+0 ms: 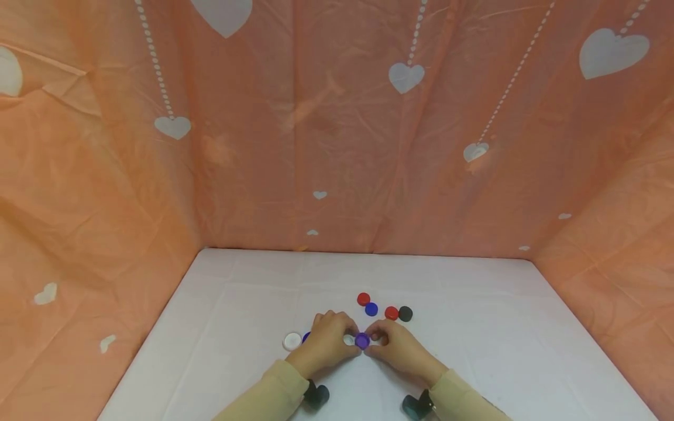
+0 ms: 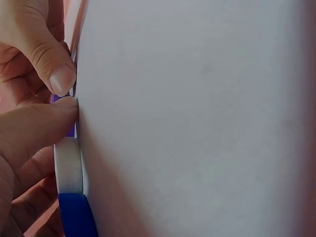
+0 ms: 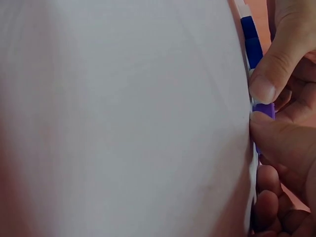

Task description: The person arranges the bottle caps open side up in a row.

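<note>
A purple bottle cap (image 1: pixel 362 341) lies on the table between the two hands. My left hand (image 1: pixel 327 340) pinches it from the left with thumb and fingers. From the other side my right hand (image 1: pixel 401 349) pinches the same cap, and the thumbs nearly meet. A white bottle cap (image 2: pixel 68 165) with a ridged side sits against the purple one, partly under the left hand. Beyond that, a blue cap (image 2: pixel 78 215) continues the line. Farther left are another blue cap (image 3: pixel 248 27) and a white cap (image 1: pixel 292 341). The left hand hides part of this row in the head view.
Past the hands, a red cap (image 1: pixel 363 299) touches a blue cap (image 1: pixel 371 309). Another red cap (image 1: pixel 391 313) lies beside a black cap (image 1: pixel 405 314). A white-covered table (image 1: pixel 474 304) is enclosed by orange curtains (image 1: pixel 337 146) with heart prints.
</note>
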### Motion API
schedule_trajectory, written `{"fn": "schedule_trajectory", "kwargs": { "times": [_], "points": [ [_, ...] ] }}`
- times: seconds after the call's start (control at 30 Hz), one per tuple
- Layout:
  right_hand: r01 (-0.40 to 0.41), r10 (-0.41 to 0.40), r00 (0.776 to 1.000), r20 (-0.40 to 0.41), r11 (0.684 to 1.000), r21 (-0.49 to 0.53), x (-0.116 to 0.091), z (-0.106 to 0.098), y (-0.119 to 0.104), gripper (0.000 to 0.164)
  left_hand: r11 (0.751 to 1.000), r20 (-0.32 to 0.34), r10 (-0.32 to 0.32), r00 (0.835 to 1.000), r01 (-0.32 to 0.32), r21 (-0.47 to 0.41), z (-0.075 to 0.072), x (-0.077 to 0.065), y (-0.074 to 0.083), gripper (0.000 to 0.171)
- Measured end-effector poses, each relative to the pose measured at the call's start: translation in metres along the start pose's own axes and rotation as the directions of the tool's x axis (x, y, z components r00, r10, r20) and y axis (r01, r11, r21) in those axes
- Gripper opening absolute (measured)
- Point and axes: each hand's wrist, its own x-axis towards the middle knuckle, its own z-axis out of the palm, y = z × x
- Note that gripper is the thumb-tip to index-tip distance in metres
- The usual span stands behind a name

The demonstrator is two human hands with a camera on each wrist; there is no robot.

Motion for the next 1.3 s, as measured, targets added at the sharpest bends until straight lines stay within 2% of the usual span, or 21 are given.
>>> {"fn": "schedule_trajectory", "kwargs": {
  "times": [0.13, 0.33, 0.5, 0.6, 0.7, 0.87, 0.97, 1.13, 1.3],
  "points": [
    [0.009, -0.009, 1.000, 0.001, 1.000, 0.002, 0.000, 0.000, 0.000, 0.025, 0.999, 0.016, -0.029, 0.999, 0.029, -0.018, 0.000, 0.000, 0.001, 0.028],
    [0.037, -0.037, 0.999, -0.008, 0.999, -0.014, 0.001, 0.001, 0.002, 0.027, 0.999, 0.014, -0.038, 0.999, 0.038, -0.024, 0.000, 0.001, 0.000, 0.028],
    [0.015, -0.015, 1.000, 0.001, 1.000, -0.009, 0.000, 0.001, 0.002, 0.028, 0.999, 0.018, -0.042, 0.999, 0.042, -0.023, 0.000, 0.001, 0.000, 0.028],
    [0.004, -0.004, 1.000, 0.025, 1.000, 0.000, 0.000, -0.003, 0.001, 0.030, 0.999, 0.035, -0.026, 0.999, 0.027, -0.033, -0.005, 0.000, 0.000, 0.032],
    [0.019, -0.019, 1.000, 0.023, 1.000, 0.000, 0.001, -0.013, -0.001, 0.034, 0.997, 0.037, -0.009, 0.999, 0.012, -0.070, -0.017, 0.002, -0.002, 0.036],
    [0.012, -0.012, 0.998, -0.066, 1.000, -0.001, 0.013, -0.034, -0.006, 0.038, 0.981, 0.006, -0.062, 0.998, 0.062, -0.183, -0.041, 0.012, -0.006, 0.035],
    [-0.012, 0.011, 0.993, -0.119, 1.000, -0.008, 0.024, -0.043, -0.010, 0.038, 0.965, 0.009, -0.094, 0.996, 0.093, -0.243, -0.049, 0.018, -0.008, 0.036],
    [-0.034, 0.036, 0.989, -0.142, 0.999, 0.021, 0.040, -0.048, -0.015, 0.041, 0.949, 0.024, -0.132, 0.991, 0.133, -0.284, -0.052, 0.028, -0.008, 0.037],
    [-0.072, 0.076, 0.988, -0.135, 0.997, 0.035, 0.053, -0.048, -0.017, 0.043, 0.949, 0.035, -0.154, 0.988, 0.157, -0.273, -0.049, 0.043, -0.007, 0.037]
  ]
}}
